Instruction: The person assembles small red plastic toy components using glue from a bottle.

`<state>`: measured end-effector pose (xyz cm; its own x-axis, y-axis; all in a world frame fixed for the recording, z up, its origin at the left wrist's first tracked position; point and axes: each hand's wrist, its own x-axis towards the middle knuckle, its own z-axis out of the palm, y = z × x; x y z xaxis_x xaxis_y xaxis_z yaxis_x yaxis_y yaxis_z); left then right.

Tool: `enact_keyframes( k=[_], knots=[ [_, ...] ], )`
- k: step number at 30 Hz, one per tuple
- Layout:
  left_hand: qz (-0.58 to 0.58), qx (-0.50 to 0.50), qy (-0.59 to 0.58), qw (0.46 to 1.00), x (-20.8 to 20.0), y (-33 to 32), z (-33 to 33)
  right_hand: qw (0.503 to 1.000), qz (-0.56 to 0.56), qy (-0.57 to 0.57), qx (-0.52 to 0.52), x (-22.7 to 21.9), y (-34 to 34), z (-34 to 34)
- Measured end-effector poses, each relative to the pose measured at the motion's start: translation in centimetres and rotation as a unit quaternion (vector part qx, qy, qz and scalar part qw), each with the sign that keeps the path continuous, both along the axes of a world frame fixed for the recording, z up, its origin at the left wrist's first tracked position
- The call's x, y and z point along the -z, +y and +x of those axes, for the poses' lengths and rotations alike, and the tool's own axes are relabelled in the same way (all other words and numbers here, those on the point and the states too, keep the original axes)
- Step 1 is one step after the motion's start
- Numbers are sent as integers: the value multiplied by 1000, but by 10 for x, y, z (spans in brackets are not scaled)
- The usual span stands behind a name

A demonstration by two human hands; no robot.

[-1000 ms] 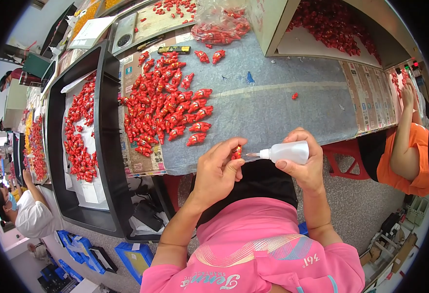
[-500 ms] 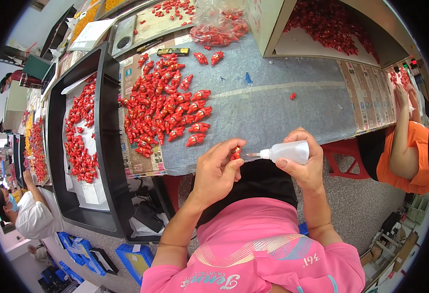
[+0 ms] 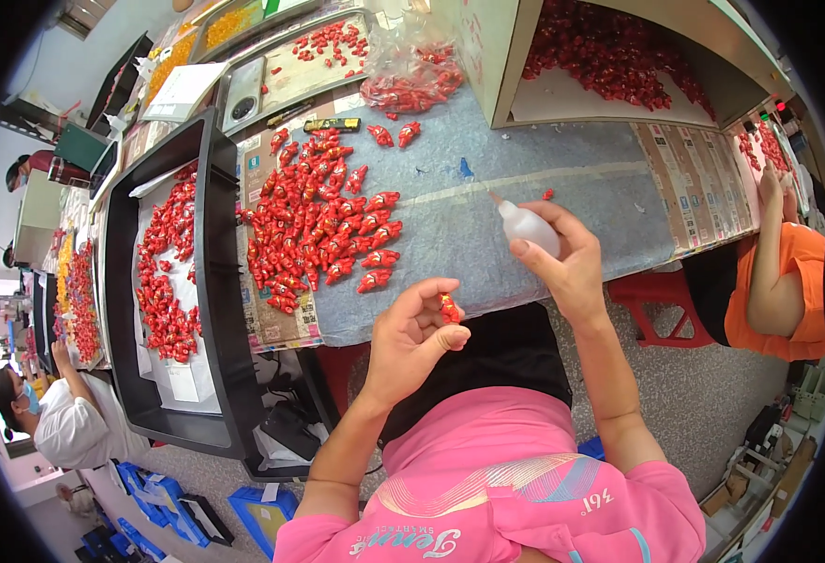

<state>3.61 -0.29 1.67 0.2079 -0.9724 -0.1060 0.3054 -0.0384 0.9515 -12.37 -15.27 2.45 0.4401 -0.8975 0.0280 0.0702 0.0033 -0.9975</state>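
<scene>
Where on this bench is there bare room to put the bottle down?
Bare grey tabletop lies between the heap of red pieces and the cardboard strip, below the open-fronted bin. Left of there is crowded: red pieces up to the black tray.

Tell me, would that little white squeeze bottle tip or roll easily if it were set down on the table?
Probably. The white squeeze bottle looks small, narrow and likely light, held tilted in the right hand, so upright it might tip at a nudge. Its rounded body could roll if laid on the table. The plastic seems soft, likely yielding when pinched.
</scene>
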Motion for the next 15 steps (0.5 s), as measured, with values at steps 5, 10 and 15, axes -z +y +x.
enact_keyframes(
  k=[5, 10, 15],
  knots=[
    [-28, 9, 31, 999, -7, 1, -5, 993, -112, 42, 19, 13, -13, 16],
    [-23, 8, 99, 995, -5, 3, -6, 993, -103, 20, 58, 16, -10, 24],
    [-12, 2, 154, 988, -7, 5, -7, 941, -278, 151, 118, -8, 29, -4]
  ],
)
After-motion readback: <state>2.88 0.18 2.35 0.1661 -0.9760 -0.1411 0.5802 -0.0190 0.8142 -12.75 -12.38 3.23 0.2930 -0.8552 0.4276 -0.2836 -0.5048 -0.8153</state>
